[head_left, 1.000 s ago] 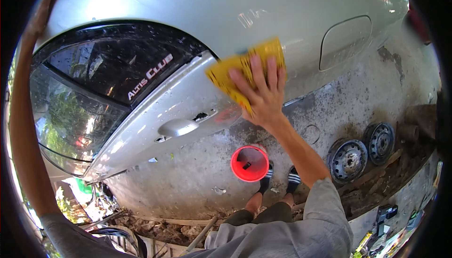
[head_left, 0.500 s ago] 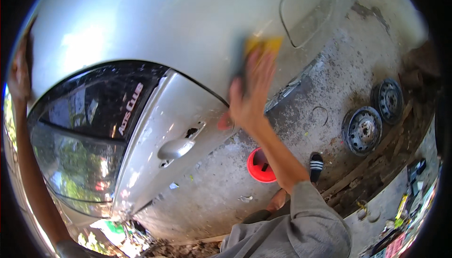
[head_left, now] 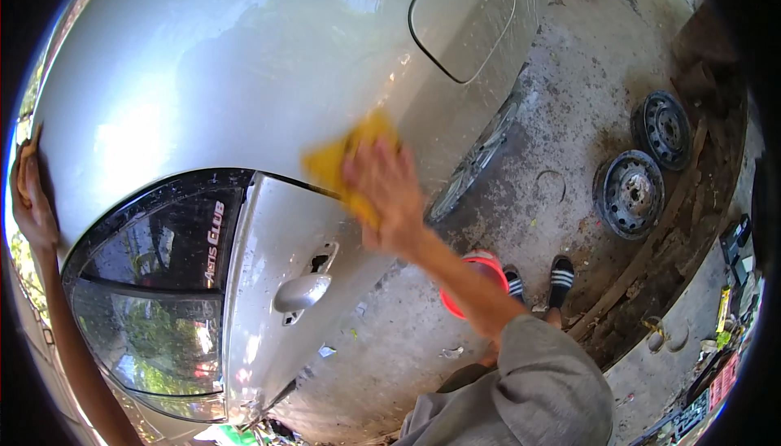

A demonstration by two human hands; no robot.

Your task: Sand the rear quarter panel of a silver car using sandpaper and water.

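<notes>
My right hand (head_left: 384,190) presses a yellow cloth (head_left: 338,163) against the silver car's rear side panel (head_left: 268,96), just above the rear door's corner. Motion blurs the cloth, so its exact make is hard to tell. At the far left, my left hand (head_left: 34,202) rests against the car's edge beyond the rear side window (head_left: 154,283), its fingers stretched along the body. No object shows in that hand. Below the cloth sits the door handle (head_left: 303,293), with an uncovered hole beside it. A rounded fuel flap (head_left: 465,19) lies further up the panel.
A red bucket (head_left: 452,301) stands on the concrete floor beside my sandalled feet (head_left: 561,279), partly behind my right forearm. Two steel wheel rims (head_left: 630,194) lie to the right, near wooden planks (head_left: 643,283). Assorted tools and a red crate (head_left: 722,381) are at the lower right.
My right hand has swept the yellow cloth left and down across the panel, toward the door's corner. The view has shifted, showing more of the car's rear. My left hand remains at the car's edge.
</notes>
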